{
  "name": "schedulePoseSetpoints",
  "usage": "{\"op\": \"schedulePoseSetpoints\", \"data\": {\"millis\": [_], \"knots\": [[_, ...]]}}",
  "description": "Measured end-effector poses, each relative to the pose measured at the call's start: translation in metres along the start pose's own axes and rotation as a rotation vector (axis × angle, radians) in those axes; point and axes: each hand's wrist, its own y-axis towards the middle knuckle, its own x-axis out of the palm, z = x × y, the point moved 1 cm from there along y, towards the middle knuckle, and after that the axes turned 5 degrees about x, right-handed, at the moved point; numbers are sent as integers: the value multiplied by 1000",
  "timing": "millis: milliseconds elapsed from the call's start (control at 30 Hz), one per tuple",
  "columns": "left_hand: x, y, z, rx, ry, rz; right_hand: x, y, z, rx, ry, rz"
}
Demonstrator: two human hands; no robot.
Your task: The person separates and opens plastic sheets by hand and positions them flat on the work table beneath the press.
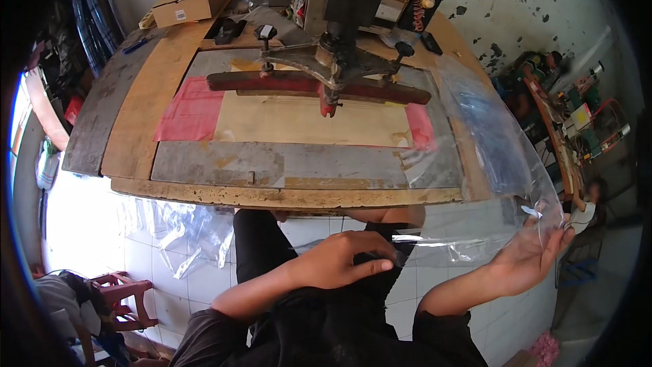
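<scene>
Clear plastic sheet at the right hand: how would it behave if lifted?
The clear plastic sheet probably flops, since it sags off the table edge. It looks light, being see-through and thin, and perhaps slippery, given its glossy glare.

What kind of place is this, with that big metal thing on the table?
Probably a small workshop: a heavy metal press hangs over the table, the right hand holds a clear plastic sheet, and someone is at another bench.

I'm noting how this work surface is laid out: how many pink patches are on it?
2. One pink patch is at the left end of the cream panel, another pink patch at its right. The metal bar may hide more.
</scene>
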Motion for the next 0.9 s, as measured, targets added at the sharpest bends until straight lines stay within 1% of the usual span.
{"op": "schedulePoseSetpoints", "data": {"millis": [33,67,100,133,167,200,233,267,300,333,400,433,467,500,533,600,633,667,733,800,867,900], "knots": [[1,-2,0,-108,-42,5,1,-3,0,1,0,0],[0,-4,0,-215,-84,11,2,-6,0,-31,6,-128],[-1,-4,-2,-215,-84,12,2,-7,-1,-63,12,-257],[-3,-5,-6,-295,-190,-88,0,-7,0,-62,12,-258],[-5,-7,-11,-374,-296,-189,-2,-8,2,-63,21,-345],[-6,-10,-17,-373,-296,-188,4,-10,3,-65,31,-431],[-7,-15,-21,-230,-399,-166,9,-13,4,-66,32,-433],[-9,-20,-24,-86,-499,-144,13,-17,5,-163,-88,-472],[-15,-28,-26,-77,-561,-106,19,-21,5,-259,-211,-507],[-27,-37,-29,-132,-597,-115,12,-17,3,-259,-212,-506],[-44,-56,-30,-131,-602,-66,-4,-6,-4,-658,-689,-836],[-51,-62,-21,-124,-564,-5,-7,-5,-3,-655,-689,-838],[-61,-65,-6,-117,-526,56,-9,-5,-3,-667,-713,-912],[-74,-66,8,-167,-473,62,-12,-6,-3,-680,-736,-986],[-89,-70,24,-291,-499,58,-17,-9,-2,-677,-738,-987],[-107,-81,30,-179,-344,60,-23,-21,4,-404,-638,-1057],[-106,-76,30,-26,-528,57,-15,-33,6,-322,-662,-1006],[-108,-76,33,-27,-527,58,-13,-39,8,-320,-661,-1006],[-112,-77,41,-34,-475,129,-10,-50,17,-34,-679,-1010],[-112,-77,42,-43,-441,164,6,-57,27,175,-668,-1132],[-110,-76,43,-163,-460,234,17,-64,45,150,-731,-1432],[-108,-74,43,-207,-389,240,22,-74,53,156,-725,-1434]]}}
